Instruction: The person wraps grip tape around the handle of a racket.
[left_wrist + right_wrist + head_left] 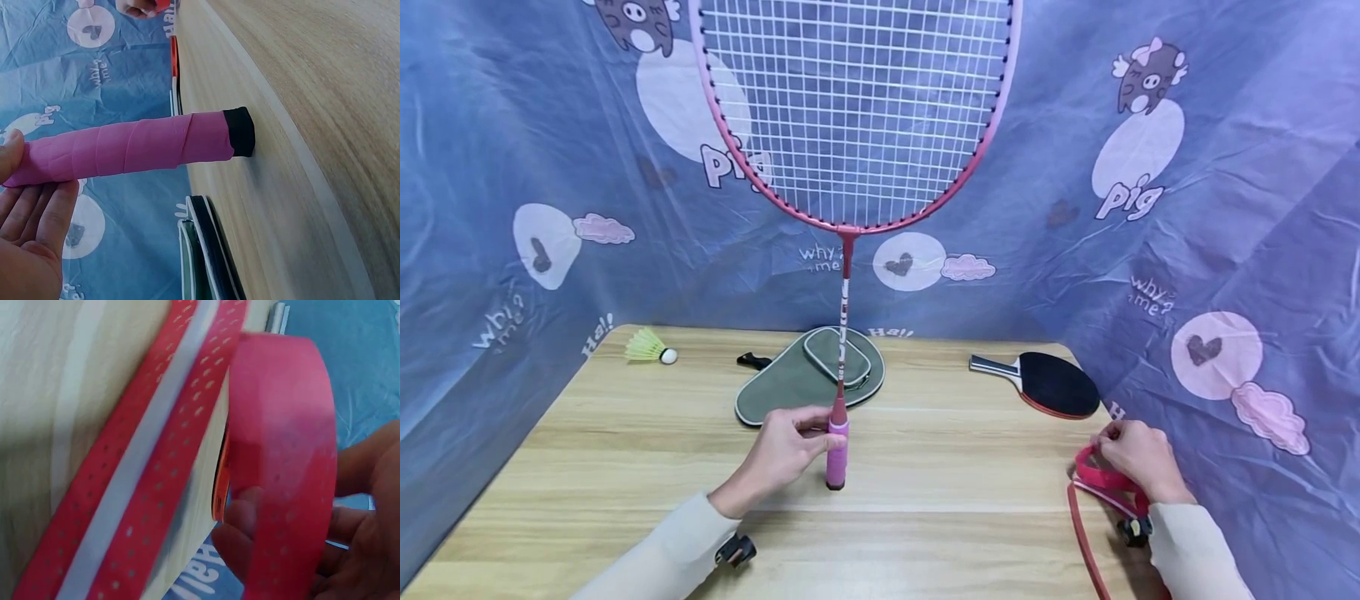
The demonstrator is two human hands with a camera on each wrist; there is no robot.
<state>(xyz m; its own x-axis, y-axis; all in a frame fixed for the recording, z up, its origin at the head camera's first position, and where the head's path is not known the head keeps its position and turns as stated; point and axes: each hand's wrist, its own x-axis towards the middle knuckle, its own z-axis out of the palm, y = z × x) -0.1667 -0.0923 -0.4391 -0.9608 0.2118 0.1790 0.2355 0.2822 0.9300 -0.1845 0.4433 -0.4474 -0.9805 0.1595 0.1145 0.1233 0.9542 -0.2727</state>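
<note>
A badminton racket (847, 242) stands upright over the wooden table, its red frame and white strings rising out of the top of the head view. My left hand (778, 450) pinches it between thumb and fingers at the upper end of the pink-wrapped handle (125, 150). The handle's black butt end (240, 132) is close over the tabletop in the left wrist view. At the table's right side, my right hand (1138, 458) holds a looped red perforated grip tape (287, 444). A long stretch of that tape, with a pale central stripe, trails toward the table's near edge.
Behind the racket lies a green zipped paddle case (775, 387) with a black strap (752, 361). A yellow shuttlecock (650, 346) rests at the back left. At the back right is a black table tennis paddle (1058, 383). Blue printed cloth (1045, 275) hangs around the table (925, 467).
</note>
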